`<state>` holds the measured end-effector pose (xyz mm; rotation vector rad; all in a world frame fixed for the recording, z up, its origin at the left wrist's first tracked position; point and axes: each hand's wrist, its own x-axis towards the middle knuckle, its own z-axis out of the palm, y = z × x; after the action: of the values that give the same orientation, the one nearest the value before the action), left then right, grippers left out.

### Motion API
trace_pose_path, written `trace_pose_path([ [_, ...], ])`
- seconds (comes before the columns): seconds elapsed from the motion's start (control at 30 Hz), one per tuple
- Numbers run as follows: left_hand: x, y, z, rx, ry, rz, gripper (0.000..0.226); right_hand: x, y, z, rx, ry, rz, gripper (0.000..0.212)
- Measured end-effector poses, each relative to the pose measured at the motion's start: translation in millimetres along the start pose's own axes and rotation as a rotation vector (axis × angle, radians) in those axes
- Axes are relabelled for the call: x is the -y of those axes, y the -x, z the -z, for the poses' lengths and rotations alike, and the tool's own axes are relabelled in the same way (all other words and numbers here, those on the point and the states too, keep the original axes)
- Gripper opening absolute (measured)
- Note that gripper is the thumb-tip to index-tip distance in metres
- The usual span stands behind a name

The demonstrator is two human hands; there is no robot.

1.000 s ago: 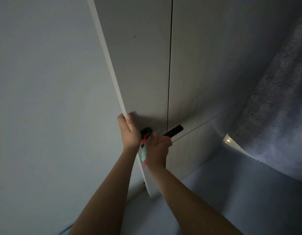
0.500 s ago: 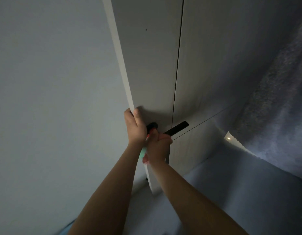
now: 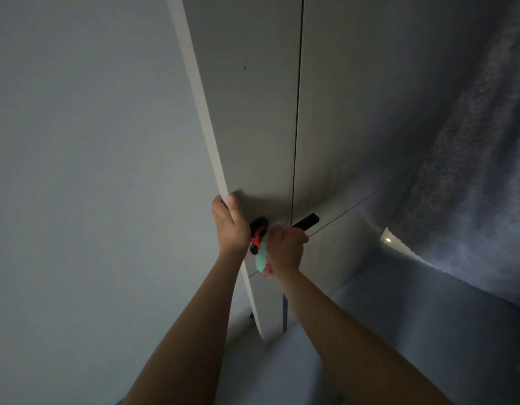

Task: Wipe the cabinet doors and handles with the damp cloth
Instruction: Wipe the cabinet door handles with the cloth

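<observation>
A tall pale cabinet door (image 3: 252, 118) stands ajar, its edge turned toward me. My left hand (image 3: 228, 223) grips that edge with curled fingers, thumb on the door front. Just to its right, my right hand (image 3: 286, 248) holds a bunched teal and pink cloth (image 3: 261, 260) against the door, beside a black handle (image 3: 258, 223) that has a red cord tied to it. A second black handle (image 3: 307, 222) sticks out on the neighbouring door (image 3: 369, 112), above my right knuckles.
A plain grey wall (image 3: 92, 171) fills the left side. A bluish textured wall (image 3: 480, 185) closes in on the right, with a small bright light (image 3: 387, 239) low down. Lower cabinet fronts (image 3: 334, 258) sit below the handles. The room is dim.
My right hand has worked the cloth slightly down and to the right at the handle, so more teal cloth shows. My left hand keeps its grip on the door edge.
</observation>
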<state>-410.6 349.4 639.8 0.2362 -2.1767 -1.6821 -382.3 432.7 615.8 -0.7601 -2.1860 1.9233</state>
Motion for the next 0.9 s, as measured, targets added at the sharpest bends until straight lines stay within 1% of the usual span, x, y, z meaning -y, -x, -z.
trace_pose_path([
  [0.1, -2.0, 1.1, 0.4, 0.001, -0.021, 0.032, 0.047, 3.0, -8.3, 11.2, 0.020, 0.013, 0.002, 0.019],
  [0.27, -6.1, 2.8, 0.1, -0.017, -0.020, 0.050, 0.047, 5.1, -4.2, 12.3, 0.031, 0.015, 0.019, 0.017],
  [0.4, -10.8, 28.1, -8.9, -0.074, 0.002, -0.010, 0.060, -4.5, 1.8, 32.2, 0.014, 0.012, 0.054, 0.015],
  [0.5, -19.7, 63.7, -19.5, -0.088, 0.072, -0.011, 0.061, -13.9, 12.0, 62.3, 0.018, 0.002, 0.078, 0.013],
  [0.57, -26.7, 91.7, -27.9, -0.090, 0.078, -0.044, 0.066, -21.9, 18.9, 90.7, 0.001, 0.011, 0.094, 0.013],
  [0.67, -32.3, 129.2, -40.2, -0.106, 0.043, -0.107, 0.066, -33.3, 23.7, 129.4, -0.048, 0.057, 0.131, 0.026],
  [0.77, -41.7, 180.7, -58.2, -0.057, 0.042, -0.139, 0.085, -45.2, 32.9, 184.9, -0.100, 0.140, 0.165, 0.036],
  [0.8, -44.1, 192.6, -62.2, -0.038, 0.048, -0.136, 0.087, -47.0, 33.6, 199.1, -0.116, 0.181, 0.174, 0.038],
  [0.83, -47.7, 207.3, -67.6, -0.013, 0.051, -0.130, 0.085, -47.8, 36.7, 217.9, -0.142, 0.234, 0.190, 0.040],
  [0.9, -56.6, 234.7, -77.2, 0.035, 0.058, -0.137, 0.072, -55.2, 36.0, 251.1, -0.180, 0.333, 0.172, 0.040],
])
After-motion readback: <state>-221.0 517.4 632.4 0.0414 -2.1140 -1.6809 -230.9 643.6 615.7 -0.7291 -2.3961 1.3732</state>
